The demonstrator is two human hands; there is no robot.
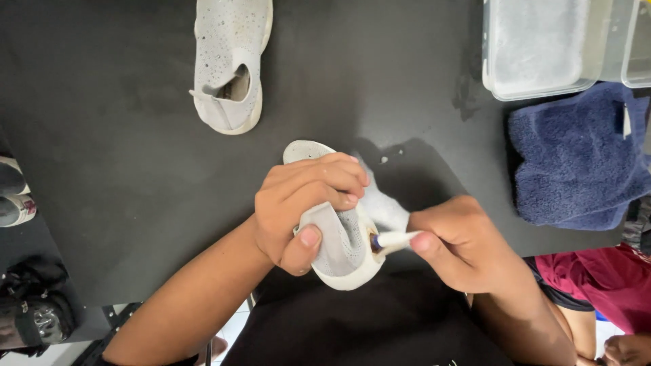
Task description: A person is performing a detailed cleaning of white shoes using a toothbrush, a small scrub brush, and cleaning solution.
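Shoe in hand (pixel 339 251): lying near centre on the black table (pixel 122 156), toe pointing far, heel near.
Left hand (pixel 305 207): fingers curling over the knit upper, thumb pressing the side, clamping it firmly.
Right hand (pixel 461 244): fingers pinching a white brush handle (pixel 397 238), tip poking into the heel opening.
Handling: looking light; knit upper soft and yielding, wet foam likely making it slippery; sole rim stiffer, so gripping across upper and sole edge seeming safest.
Second shoe (pixel 229 61): resting far left, well apart.
Clear tubs (pixel 536 47): sitting far right.
Blue towel (pixel 576 163): lying right, just near the tubs.
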